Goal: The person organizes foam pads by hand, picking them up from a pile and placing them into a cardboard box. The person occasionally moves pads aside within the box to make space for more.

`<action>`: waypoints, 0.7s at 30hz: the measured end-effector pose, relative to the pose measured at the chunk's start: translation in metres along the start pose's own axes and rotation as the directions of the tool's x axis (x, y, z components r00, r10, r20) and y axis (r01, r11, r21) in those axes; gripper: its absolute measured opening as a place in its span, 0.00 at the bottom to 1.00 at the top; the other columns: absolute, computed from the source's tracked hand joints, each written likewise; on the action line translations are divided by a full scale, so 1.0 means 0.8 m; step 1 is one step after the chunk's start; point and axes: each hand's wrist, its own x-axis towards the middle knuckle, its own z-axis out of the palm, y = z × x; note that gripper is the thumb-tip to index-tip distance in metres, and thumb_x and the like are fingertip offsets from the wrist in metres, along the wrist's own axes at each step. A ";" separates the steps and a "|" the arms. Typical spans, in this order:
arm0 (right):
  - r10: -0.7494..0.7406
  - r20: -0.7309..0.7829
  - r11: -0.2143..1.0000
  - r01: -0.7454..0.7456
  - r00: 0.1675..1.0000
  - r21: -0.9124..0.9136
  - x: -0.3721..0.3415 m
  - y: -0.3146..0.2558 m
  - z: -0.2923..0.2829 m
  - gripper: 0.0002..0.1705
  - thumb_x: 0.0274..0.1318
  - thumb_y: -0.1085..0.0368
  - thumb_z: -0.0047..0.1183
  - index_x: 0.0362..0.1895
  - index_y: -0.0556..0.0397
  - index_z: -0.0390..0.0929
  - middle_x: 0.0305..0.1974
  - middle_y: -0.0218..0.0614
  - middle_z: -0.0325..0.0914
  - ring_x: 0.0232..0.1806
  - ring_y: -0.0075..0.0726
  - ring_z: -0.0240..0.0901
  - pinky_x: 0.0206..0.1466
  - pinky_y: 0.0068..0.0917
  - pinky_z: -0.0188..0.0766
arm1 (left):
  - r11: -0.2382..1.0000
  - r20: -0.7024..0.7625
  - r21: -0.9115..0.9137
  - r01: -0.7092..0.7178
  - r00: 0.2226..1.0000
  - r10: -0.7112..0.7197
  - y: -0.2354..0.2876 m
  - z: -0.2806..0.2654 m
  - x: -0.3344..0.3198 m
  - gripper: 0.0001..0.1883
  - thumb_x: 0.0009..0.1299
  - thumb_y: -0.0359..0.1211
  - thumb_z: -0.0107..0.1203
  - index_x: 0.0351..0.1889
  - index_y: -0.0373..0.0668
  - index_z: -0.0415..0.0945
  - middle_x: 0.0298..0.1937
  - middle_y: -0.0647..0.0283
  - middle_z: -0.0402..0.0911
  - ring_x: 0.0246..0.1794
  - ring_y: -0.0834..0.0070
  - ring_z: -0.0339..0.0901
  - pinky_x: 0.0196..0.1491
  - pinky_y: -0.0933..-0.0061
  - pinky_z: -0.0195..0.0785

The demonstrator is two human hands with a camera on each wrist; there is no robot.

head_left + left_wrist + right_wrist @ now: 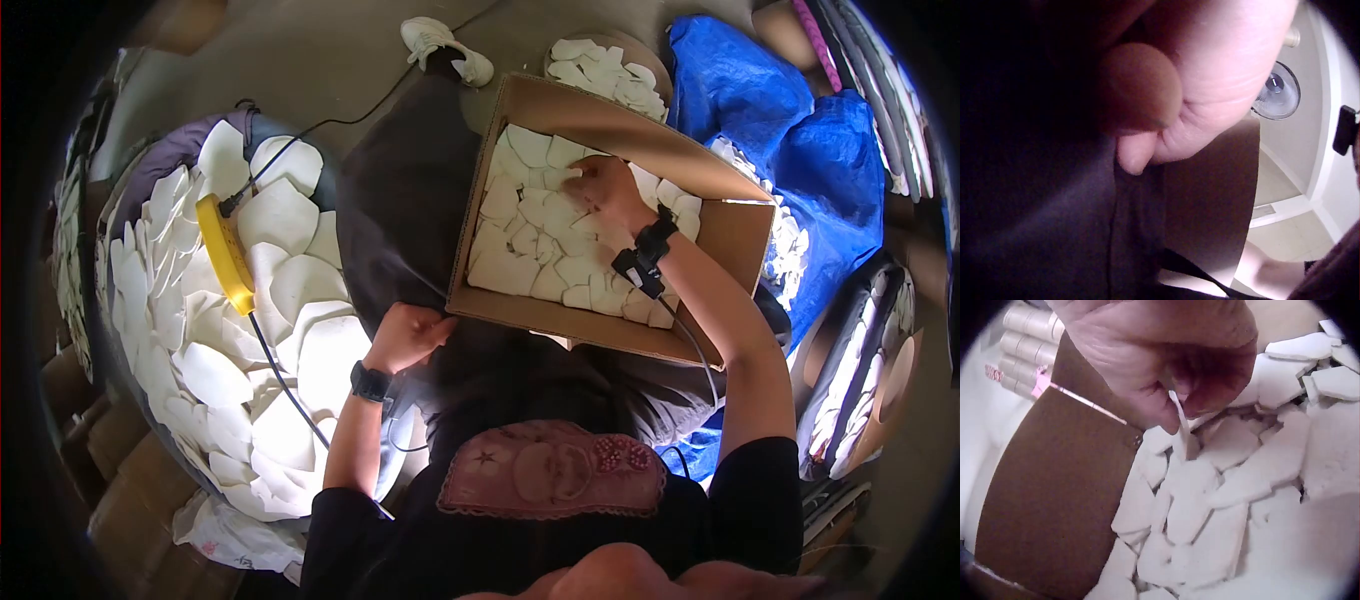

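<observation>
Right hand pinches a thin white piece, tilted on edge, inside the cardboard box; a light pinch should limit chipping. Left hand, loosely curled beside the box, could steady it.

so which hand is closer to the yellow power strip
Left. The left hand is right of the yellow power strip, beside the cardboard box; the right hand is farther right, inside the box, pinching a flat white piece.
</observation>
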 end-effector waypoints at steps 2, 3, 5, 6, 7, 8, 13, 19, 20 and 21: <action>0.176 0.044 0.942 -0.181 0.983 0.281 0.006 0.003 -0.006 0.14 0.39 0.64 0.58 0.31 0.62 0.77 0.18 0.37 0.72 0.13 0.26 0.67 0.15 0.26 0.63 | 1.000 -0.004 0.005 0.000 1.000 0.000 -0.001 -0.001 0.001 0.18 0.63 0.38 0.53 0.13 0.39 0.74 0.06 0.65 0.69 0.06 0.78 0.68 0.14 0.79 0.58; 0.177 0.045 0.942 -0.182 0.983 0.282 0.005 0.006 -0.011 0.14 0.39 0.64 0.58 0.31 0.62 0.77 0.18 0.37 0.72 0.13 0.26 0.67 0.15 0.26 0.63 | 1.000 -0.002 0.003 -0.002 1.000 0.002 -0.002 -0.001 0.001 0.18 0.63 0.38 0.53 0.13 0.39 0.74 0.06 0.65 0.69 0.06 0.78 0.68 0.14 0.79 0.58; 0.302 0.135 0.874 -0.331 0.944 0.357 0.003 0.011 -0.027 0.11 0.39 0.65 0.57 0.27 0.61 0.76 0.19 0.35 0.72 0.15 0.25 0.67 0.15 0.25 0.62 | 1.000 0.001 0.002 -0.003 1.000 0.003 -0.002 -0.001 0.000 0.18 0.63 0.38 0.53 0.13 0.39 0.74 0.06 0.65 0.69 0.06 0.79 0.68 0.14 0.79 0.58; 0.256 0.201 0.887 -0.313 0.945 0.340 0.004 0.014 -0.035 0.10 0.38 0.66 0.58 0.25 0.59 0.76 0.18 0.33 0.72 0.14 0.25 0.64 0.15 0.23 0.60 | 1.000 0.002 -0.007 -0.002 1.000 0.002 0.000 -0.002 0.000 0.18 0.63 0.38 0.53 0.13 0.38 0.73 0.06 0.65 0.69 0.06 0.79 0.68 0.14 0.79 0.58; 0.258 0.201 0.887 -0.314 0.945 0.339 0.005 0.020 -0.039 0.10 0.38 0.66 0.58 0.25 0.59 0.76 0.18 0.33 0.72 0.14 0.25 0.64 0.15 0.23 0.60 | 1.000 0.004 -0.016 -0.001 1.000 0.001 0.001 -0.002 0.000 0.18 0.63 0.38 0.54 0.13 0.38 0.73 0.06 0.65 0.68 0.06 0.79 0.68 0.13 0.79 0.57; 0.239 0.247 0.930 -0.294 0.939 0.221 0.007 0.026 -0.042 0.10 0.38 0.63 0.58 0.26 0.57 0.76 0.18 0.34 0.72 0.16 0.28 0.66 0.17 0.26 0.63 | 1.000 0.005 -0.016 -0.002 1.000 0.002 0.000 -0.001 0.000 0.18 0.63 0.38 0.54 0.13 0.38 0.73 0.06 0.65 0.68 0.06 0.79 0.68 0.13 0.79 0.57; -0.136 0.195 0.881 0.209 0.971 -0.424 0.000 0.039 -0.042 0.14 0.36 0.54 0.56 0.27 0.49 0.78 0.21 0.38 0.74 0.25 0.42 0.73 0.29 0.35 0.69 | 1.000 -0.006 -0.026 0.005 1.000 -0.006 -0.002 0.000 0.001 0.18 0.63 0.37 0.54 0.13 0.38 0.73 0.06 0.64 0.69 0.05 0.79 0.68 0.13 0.79 0.57; -0.377 0.087 0.796 0.371 0.922 -0.478 -0.021 -0.005 0.007 0.15 0.37 0.55 0.57 0.28 0.50 0.76 0.32 0.39 0.75 0.35 0.46 0.72 0.36 0.37 0.67 | 1.000 0.003 -0.020 -0.005 1.000 0.005 -0.003 0.000 0.002 0.17 0.63 0.37 0.54 0.13 0.37 0.74 0.07 0.64 0.69 0.06 0.78 0.68 0.13 0.79 0.57; -0.283 0.112 0.828 0.302 0.952 -0.472 -0.021 -0.009 0.009 0.16 0.36 0.53 0.56 0.27 0.49 0.77 0.29 0.39 0.75 0.32 0.47 0.72 0.34 0.38 0.68 | 1.000 0.002 -0.018 -0.004 1.000 0.004 -0.002 -0.001 0.001 0.17 0.63 0.37 0.54 0.13 0.37 0.74 0.07 0.64 0.69 0.06 0.78 0.68 0.13 0.79 0.57; -0.188 0.138 0.853 0.231 0.972 -0.468 -0.021 -0.012 0.010 0.16 0.34 0.51 0.56 0.26 0.48 0.78 0.26 0.39 0.76 0.30 0.47 0.72 0.32 0.39 0.68 | 1.000 -0.010 -0.013 -0.010 1.000 0.010 0.000 -0.001 0.000 0.18 0.63 0.37 0.54 0.13 0.37 0.74 0.07 0.64 0.69 0.06 0.78 0.68 0.13 0.79 0.57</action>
